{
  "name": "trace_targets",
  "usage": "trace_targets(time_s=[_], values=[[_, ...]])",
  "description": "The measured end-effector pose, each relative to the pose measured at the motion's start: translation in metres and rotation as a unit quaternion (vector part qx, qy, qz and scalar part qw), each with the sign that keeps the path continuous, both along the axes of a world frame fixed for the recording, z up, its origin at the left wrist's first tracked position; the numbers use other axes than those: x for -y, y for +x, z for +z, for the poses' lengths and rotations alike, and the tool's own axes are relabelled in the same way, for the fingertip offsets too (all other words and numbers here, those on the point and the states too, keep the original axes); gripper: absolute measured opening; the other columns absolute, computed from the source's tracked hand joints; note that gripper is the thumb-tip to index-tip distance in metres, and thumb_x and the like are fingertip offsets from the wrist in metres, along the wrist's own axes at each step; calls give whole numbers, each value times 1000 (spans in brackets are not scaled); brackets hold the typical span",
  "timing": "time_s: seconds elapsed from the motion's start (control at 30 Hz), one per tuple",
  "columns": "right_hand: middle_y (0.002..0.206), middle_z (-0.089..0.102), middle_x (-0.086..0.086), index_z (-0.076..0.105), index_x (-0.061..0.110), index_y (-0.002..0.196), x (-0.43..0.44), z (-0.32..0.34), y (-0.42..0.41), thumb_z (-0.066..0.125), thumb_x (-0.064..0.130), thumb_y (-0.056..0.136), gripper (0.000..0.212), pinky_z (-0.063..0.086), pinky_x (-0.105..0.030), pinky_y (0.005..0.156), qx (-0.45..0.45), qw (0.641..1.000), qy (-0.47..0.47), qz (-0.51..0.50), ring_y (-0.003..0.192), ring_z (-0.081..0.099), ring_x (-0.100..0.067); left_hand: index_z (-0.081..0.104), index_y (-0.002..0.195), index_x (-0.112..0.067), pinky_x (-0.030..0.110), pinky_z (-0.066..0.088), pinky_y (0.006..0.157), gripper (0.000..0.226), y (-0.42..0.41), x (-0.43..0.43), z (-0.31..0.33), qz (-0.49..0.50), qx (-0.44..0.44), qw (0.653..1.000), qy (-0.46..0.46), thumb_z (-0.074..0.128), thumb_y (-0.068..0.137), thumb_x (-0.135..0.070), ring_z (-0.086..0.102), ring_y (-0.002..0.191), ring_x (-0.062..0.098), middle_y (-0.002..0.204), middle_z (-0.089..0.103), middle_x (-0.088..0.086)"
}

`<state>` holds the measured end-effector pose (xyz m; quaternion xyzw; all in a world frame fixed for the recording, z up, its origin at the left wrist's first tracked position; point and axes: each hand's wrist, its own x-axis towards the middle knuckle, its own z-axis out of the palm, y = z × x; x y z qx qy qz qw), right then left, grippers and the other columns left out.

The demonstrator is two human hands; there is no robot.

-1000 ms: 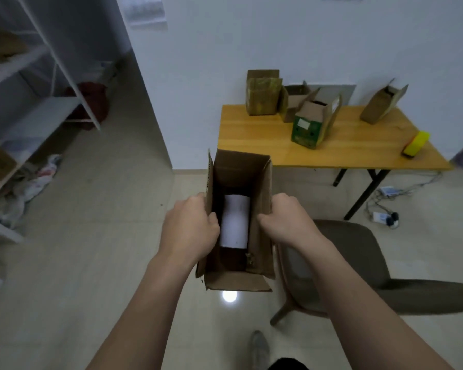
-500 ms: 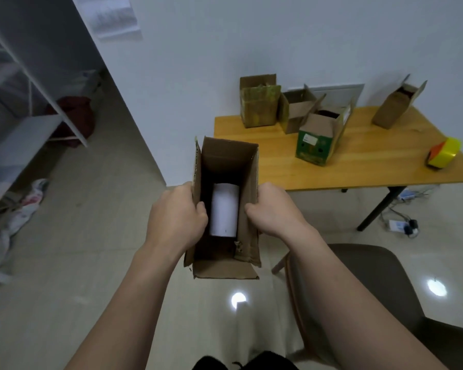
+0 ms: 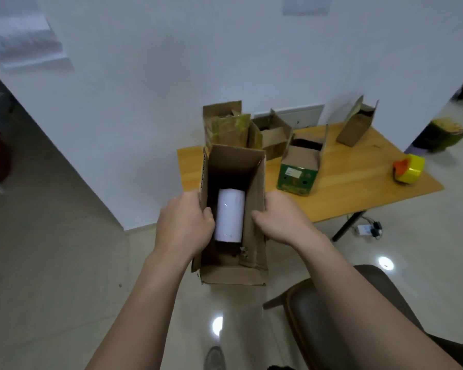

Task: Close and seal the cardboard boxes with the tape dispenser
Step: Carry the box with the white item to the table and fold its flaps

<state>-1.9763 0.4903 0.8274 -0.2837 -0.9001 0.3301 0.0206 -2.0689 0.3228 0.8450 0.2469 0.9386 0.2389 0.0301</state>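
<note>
1. While both hands hold it above the pale tiled floor (image 3: 51, 263), I see the open cardboard box (image 3: 233, 166) just short of the desk (image 3: 345, 193). The left hand (image 3: 183, 225) and right hand (image 3: 281, 220) grasp its side walls, fingers (image 3: 207, 213) hooked over the rims.
2. A white cylinder (image 3: 230, 218) lies inside.
3. The wooden desk stands against the white wall (image 3: 158, 76) and carries a green-printed box (image 3: 298, 169), more open cartons (image 3: 356, 126) and the yellow tape dispenser (image 3: 408, 169) near its right edge.
4. A dark chair (image 3: 345, 316) stands at lower right.

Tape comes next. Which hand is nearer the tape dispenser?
Right. The right hand grips the right wall of the box, with the tape dispenser off to its right; the left hand grips the left wall, farther away.
</note>
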Motion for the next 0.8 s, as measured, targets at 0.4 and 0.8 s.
trace_targets(time_s=[0.4,0.8], values=[[59,36,-8,35,12,70,-115,12,-47,59,14,91,32,23,-30,44,-17,995,-7,-96,49,34,-19,63,95,-20,34,44,55,7,-85,-138,10,-110,8,994,22,62,98,-26,61,77,26,84,66,0],[63,34,-11,37,12,70,-269,31,-54,59,17,91,31,23,-36,49,-43,989,-25,-138,51,32,-21,60,95,-24,30,38,55,4,-107,-302,27,-166,0,985,44,61,99,-25,60,77,19,82,63,-7]])
